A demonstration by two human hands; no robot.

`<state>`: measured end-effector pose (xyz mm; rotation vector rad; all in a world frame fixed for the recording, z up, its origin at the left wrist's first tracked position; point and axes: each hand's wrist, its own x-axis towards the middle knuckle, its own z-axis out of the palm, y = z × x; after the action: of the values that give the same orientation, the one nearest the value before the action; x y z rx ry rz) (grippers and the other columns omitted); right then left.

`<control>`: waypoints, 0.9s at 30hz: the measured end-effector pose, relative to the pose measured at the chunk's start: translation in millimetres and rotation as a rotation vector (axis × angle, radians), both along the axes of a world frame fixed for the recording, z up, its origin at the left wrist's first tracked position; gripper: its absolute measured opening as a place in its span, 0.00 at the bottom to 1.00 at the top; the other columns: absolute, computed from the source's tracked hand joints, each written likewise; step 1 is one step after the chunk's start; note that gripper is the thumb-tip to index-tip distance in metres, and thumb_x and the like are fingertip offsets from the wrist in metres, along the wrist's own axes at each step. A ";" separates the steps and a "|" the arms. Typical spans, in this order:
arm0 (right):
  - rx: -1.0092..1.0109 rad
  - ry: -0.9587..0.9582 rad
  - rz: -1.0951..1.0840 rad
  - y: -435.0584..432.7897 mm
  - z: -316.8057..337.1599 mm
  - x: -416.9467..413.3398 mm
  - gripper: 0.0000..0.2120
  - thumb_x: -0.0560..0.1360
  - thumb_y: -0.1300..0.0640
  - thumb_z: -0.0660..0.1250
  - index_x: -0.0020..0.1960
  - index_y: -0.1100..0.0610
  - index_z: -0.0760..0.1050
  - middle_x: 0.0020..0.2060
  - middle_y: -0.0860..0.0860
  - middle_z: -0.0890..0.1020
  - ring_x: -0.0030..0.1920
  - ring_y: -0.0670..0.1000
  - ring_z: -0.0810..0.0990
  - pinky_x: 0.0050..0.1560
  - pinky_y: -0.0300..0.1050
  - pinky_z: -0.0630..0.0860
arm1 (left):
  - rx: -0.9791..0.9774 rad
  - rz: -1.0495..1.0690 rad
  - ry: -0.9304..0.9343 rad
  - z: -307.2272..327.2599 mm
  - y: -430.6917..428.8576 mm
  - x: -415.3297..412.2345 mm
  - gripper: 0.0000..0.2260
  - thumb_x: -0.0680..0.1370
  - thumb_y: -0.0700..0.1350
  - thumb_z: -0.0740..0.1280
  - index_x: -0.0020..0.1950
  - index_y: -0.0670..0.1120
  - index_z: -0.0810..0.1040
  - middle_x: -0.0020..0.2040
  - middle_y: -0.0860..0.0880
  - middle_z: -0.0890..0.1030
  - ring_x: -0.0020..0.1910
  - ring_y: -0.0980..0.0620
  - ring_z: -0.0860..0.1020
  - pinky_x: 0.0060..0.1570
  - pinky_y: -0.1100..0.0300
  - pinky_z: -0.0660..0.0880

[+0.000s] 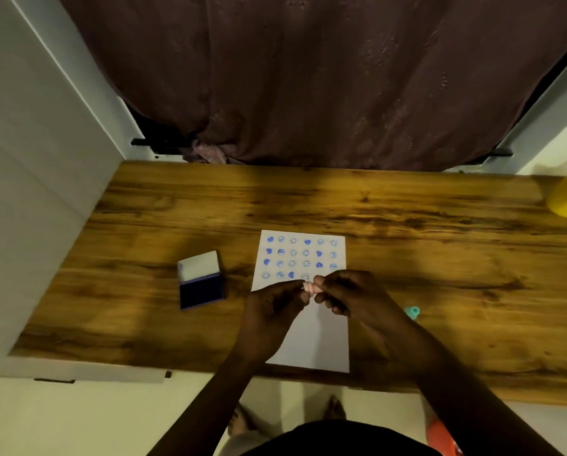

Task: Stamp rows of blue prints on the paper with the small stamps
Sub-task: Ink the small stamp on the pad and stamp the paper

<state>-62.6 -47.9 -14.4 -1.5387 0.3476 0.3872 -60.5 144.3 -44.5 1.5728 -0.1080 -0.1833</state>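
A white paper point(318, 337) lies on the wooden table point(440, 245), its far part covered with rows of blue face and heart prints point(300, 256). Above the paper's middle, my left hand point(272, 319) and my right hand point(351, 296) meet and both pinch a small pink stamp point(310, 287) between their fingertips. An open ink pad point(200, 280) with a dark blue pad and raised white lid sits left of the paper. A small teal stamp point(412, 312) lies on the table to the right of my right hand.
A yellow container point(566, 199) stands at the table's far right corner. A dark curtain point(308, 77) hangs behind the table, and a white wall point(29, 192) borders its left side. My feet point(334, 408) show on the floor below the near edge.
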 end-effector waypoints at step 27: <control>-0.802 -0.518 0.669 200.5 -23.4 76.8 0.11 0.80 0.50 0.68 0.58 0.55 0.79 0.56 0.53 0.85 0.58 0.52 0.83 0.54 0.47 0.82 | 0.177 0.480 0.192 -26.1 217.6 -18.2 0.04 0.79 0.44 0.74 0.53 0.49 0.87 0.44 0.51 0.90 0.43 0.53 0.88 0.40 0.61 0.83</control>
<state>14.2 152.6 -37.8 -2.4607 -0.5053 0.3578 -78.7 361.9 -70.5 1.7017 0.4440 0.0355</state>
